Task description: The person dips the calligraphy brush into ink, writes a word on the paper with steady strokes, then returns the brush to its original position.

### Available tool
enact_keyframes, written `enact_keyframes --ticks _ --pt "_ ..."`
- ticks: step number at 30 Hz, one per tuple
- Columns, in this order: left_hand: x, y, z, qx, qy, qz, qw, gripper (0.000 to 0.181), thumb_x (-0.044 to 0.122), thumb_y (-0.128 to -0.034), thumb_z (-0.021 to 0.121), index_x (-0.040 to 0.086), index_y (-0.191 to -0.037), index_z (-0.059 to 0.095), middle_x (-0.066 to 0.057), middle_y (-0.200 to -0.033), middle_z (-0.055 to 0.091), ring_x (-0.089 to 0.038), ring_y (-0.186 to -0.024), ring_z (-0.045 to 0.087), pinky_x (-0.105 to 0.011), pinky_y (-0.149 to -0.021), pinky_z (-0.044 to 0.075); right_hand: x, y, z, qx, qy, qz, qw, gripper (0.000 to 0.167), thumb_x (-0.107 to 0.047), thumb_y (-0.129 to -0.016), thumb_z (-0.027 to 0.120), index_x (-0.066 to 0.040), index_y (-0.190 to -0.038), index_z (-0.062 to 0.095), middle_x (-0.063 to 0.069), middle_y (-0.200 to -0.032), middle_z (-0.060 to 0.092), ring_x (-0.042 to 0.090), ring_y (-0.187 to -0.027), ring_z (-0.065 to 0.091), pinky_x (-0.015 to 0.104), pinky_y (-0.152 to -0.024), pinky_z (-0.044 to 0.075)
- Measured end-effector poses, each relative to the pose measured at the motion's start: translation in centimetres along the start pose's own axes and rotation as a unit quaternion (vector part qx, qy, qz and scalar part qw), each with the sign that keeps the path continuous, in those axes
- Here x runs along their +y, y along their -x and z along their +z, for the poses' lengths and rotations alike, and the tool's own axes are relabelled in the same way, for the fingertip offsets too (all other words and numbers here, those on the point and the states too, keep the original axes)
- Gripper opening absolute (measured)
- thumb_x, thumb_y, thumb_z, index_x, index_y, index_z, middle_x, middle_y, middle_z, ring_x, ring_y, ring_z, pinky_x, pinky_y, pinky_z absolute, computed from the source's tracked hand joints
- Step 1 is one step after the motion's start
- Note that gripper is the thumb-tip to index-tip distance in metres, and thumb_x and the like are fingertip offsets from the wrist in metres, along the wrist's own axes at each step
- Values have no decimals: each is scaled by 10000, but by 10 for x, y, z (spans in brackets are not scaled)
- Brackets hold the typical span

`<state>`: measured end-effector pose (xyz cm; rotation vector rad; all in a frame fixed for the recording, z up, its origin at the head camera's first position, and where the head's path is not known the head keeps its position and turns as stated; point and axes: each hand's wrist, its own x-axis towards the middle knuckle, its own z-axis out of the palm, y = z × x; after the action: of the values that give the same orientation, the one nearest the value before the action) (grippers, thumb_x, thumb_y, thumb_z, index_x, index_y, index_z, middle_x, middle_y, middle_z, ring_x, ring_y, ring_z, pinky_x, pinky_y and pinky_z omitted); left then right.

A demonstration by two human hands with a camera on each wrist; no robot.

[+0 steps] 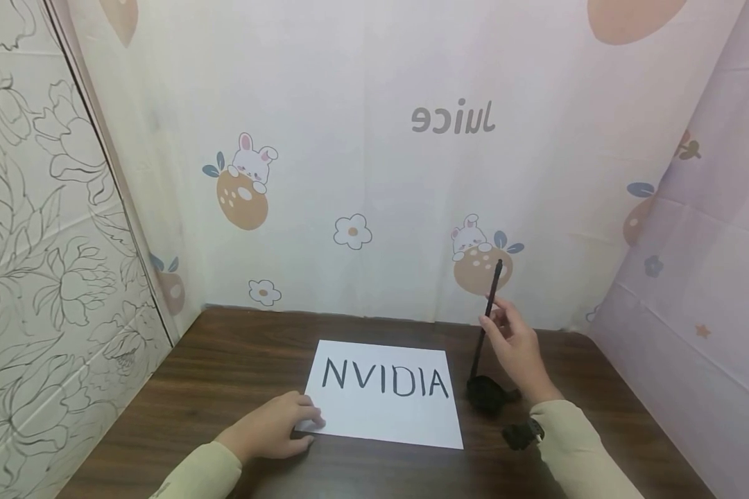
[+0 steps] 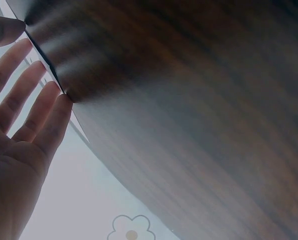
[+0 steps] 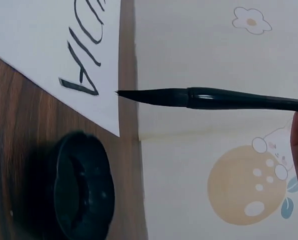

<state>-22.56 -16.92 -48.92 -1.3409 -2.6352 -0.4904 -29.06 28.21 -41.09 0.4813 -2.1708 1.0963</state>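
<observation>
My right hand (image 1: pixel 519 350) pinches a black calligraphy brush (image 1: pixel 492 294) by its handle and holds it nearly upright, dark tip down. In the right wrist view the brush (image 3: pixel 214 98) shows whole bristles drawn to a point, apart from the dish. Beneath it on the table is a dark, lobed ink dish (image 1: pixel 487 395); what lies inside is too dark to tell. A white sheet of paper (image 1: pixel 374 424) bears the black letters NVIDIA. On its lower left corner rests my left hand (image 1: pixel 277 424), fingers loosely bent; the left wrist view shows the fingertips along the paper's edge.
Dark wood-grain table (image 1: pixel 243 346) lies under everything. A pale curtain (image 1: pixel 362 173) with rabbits and fruit hangs at its back edge. Printed cloths stand on the left (image 1: pixel 56 242) and right (image 1: pixel 680 312). A black device (image 1: pixel 520 435) sits at the right wrist.
</observation>
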Motion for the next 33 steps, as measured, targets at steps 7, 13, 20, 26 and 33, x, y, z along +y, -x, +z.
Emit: enact_keyframes --ticks 7,13,20,26,33 --pt "-1 0 0 -34 26 -19 10000 200 187 -844 754 180 -1043 738 75 -1040 655 -104 -969 589 -308 -836 518 4 3 -13 -472 96 493 9976 452 -201 -1007 614 -189 -1446 506 44 -908 580 141 -804 579 113 -798 464" --pt "0 -1 0 -31 -5 -25 10000 206 186 -846 752 181 -1052 739 75 -1043 656 -100 -967 588 -304 -835 519 10 4 -24 -931 461 726 9919 456 -265 -1026 581 -96 -1442 500 78 -900 595 233 -733 596 278 -623 509" --pt "-1 -1 0 -37 1 2 10000 206 183 -842 755 184 -1047 735 80 -1036 648 -94 -958 582 -299 -829 515 23 3 -36 -1543 1048 1334 9733 572 -388 -1030 544 -7 -1451 477 131 -1018 661 296 -922 615 427 -740 508" --pt "-2 -1 0 -47 12 30 10000 202 185 -840 757 184 -1041 736 84 -1026 647 -88 -949 578 -291 -826 511 38 7 -46 -1809 1206 1779 9597 627 -396 -1028 548 10 -1485 408 105 -939 638 258 -757 613 360 -621 454" --pt "-2 -1 0 -6 -42 92 9999 201 188 -832 760 185 -1032 736 86 -1018 646 -91 -946 581 -287 -827 509 60 16 -53 -1985 1322 1922 9519 586 -365 -1027 562 -2 -1462 412 66 -861 624 194 -690 586 359 -628 436"
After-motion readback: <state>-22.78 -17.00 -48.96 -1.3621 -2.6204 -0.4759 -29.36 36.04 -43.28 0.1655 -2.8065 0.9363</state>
